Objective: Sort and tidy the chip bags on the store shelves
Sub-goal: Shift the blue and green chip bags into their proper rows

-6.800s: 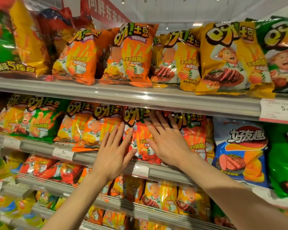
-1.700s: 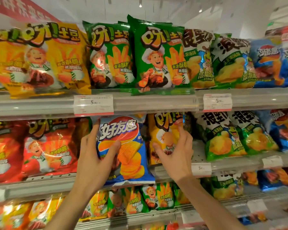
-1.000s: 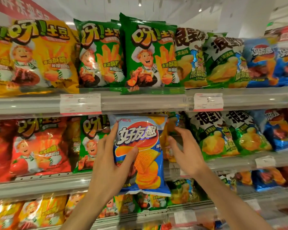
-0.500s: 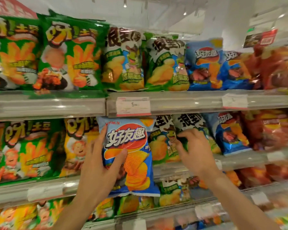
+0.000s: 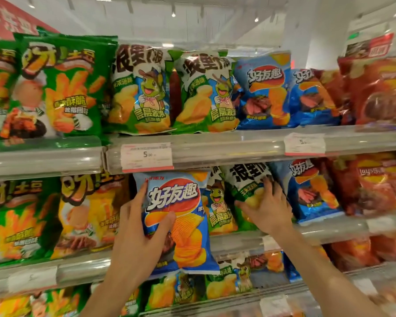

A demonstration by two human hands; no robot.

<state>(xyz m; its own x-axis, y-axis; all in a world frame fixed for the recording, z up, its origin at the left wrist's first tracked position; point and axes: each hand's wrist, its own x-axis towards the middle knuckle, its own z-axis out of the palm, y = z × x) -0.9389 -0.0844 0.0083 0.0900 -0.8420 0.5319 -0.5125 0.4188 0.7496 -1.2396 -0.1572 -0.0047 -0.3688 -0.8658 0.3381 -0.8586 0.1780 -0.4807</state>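
While the left hand (image 5: pixel 137 234) grips the blue ridged-chip bag (image 5: pixel 181 223) before the middle shelf (image 5: pixel 329 229), the right hand (image 5: pixel 264 210), clutching a green turtle-print bag (image 5: pixel 249 186), should open room beside the matching blue bags (image 5: pixel 306 188).

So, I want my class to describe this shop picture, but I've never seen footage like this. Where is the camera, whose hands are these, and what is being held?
The camera sits on a person's head, looking forward and down, so the two bare arms reaching in are the wearer's own. There is no robot. In front are store shelves packed with chip bags. The left hand grips a blue chip bag, held in front of the middle shelf. The right hand rests on a green and white bag standing on that shelf, fingers curled round it. Matching blue bags stand just to its right.
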